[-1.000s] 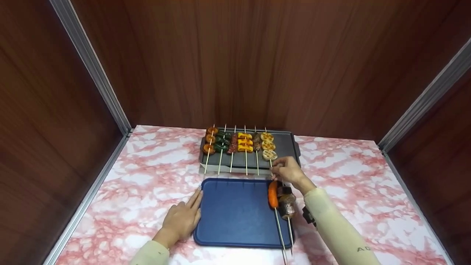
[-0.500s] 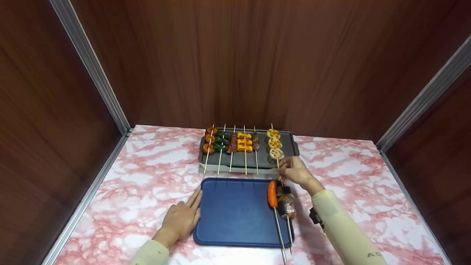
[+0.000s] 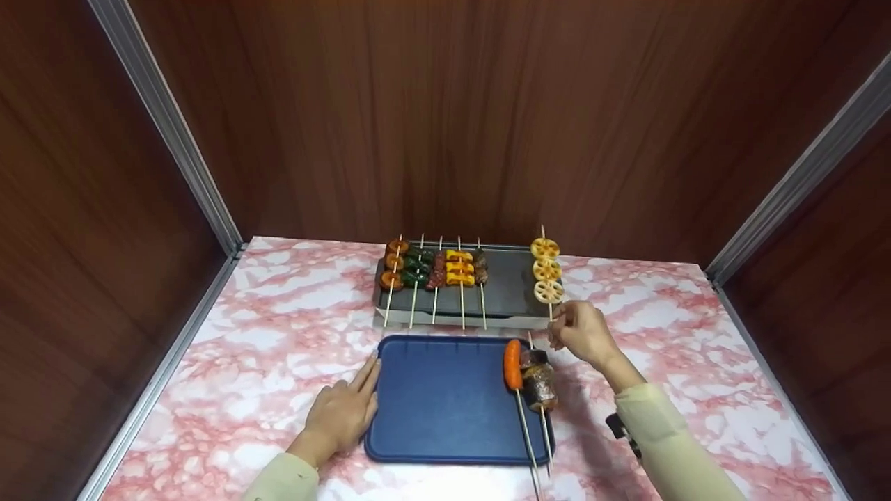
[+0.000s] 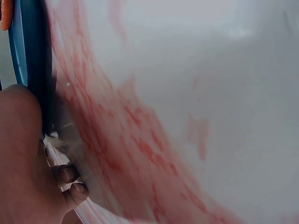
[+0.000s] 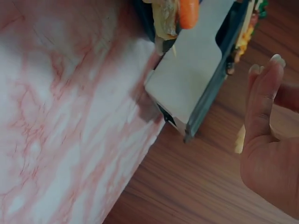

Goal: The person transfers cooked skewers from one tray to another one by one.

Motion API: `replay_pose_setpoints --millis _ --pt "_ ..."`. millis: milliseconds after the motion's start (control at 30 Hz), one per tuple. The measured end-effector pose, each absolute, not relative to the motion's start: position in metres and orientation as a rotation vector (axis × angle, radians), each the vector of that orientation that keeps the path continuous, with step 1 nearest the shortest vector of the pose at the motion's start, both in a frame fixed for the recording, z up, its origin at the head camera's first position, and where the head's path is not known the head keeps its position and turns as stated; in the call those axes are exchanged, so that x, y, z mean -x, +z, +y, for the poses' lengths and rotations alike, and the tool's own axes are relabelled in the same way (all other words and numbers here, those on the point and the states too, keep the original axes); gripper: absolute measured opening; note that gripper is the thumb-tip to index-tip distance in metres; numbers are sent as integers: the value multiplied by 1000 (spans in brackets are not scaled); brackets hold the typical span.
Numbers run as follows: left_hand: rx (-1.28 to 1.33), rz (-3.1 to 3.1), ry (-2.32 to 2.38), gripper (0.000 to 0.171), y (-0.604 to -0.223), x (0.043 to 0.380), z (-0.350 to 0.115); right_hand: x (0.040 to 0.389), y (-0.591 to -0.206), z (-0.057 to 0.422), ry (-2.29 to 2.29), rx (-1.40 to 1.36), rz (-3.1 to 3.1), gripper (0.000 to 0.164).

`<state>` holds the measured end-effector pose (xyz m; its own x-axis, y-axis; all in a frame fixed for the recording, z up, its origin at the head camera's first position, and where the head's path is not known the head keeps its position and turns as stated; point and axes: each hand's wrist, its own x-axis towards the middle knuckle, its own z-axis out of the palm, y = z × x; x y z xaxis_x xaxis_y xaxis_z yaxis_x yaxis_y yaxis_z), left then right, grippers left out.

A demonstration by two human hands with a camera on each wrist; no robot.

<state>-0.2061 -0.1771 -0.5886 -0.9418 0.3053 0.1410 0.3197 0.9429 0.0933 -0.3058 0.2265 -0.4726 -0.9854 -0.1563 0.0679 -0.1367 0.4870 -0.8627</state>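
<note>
My right hand (image 3: pixel 585 332) pinches the lower stick of a lotus root skewer (image 3: pixel 547 270), which has three holed slices. The skewer overlaps the right end of the dark grill plate (image 3: pixel 511 278) in the head view. My left hand (image 3: pixel 342 414) rests at the left edge of the blue tray (image 3: pixel 445 410), its fingers straight along the rim. A sausage skewer (image 3: pixel 513 365) and a skewer of dark, chunky pieces (image 3: pixel 539 386) lie on the tray's right side. In the right wrist view the right hand (image 5: pixel 268 130) covers most of the skewer.
Several skewers stand side by side on the grill's left half: orange-brown rounds (image 3: pixel 394 262), green pieces (image 3: pixel 416 268), red meat (image 3: pixel 436 271), yellow pieces (image 3: pixel 460 268) and brown meat (image 3: pixel 480 268). A brown wooden panel (image 3: pixel 445 125) rises behind the marbled table (image 3: pixel 278 313).
My right hand has carried the lotus root skewer rightward, away from the brown meat skewer, to the grill's right end. The left hand has stayed at the tray's edge.
</note>
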Motion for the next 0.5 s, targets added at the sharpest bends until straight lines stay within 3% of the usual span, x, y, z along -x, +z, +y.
replay_pose_setpoints --millis 500 --pt "452 -2999 -180 55 -586 205 -176 255 -444 228 -1616 242 2659 14"
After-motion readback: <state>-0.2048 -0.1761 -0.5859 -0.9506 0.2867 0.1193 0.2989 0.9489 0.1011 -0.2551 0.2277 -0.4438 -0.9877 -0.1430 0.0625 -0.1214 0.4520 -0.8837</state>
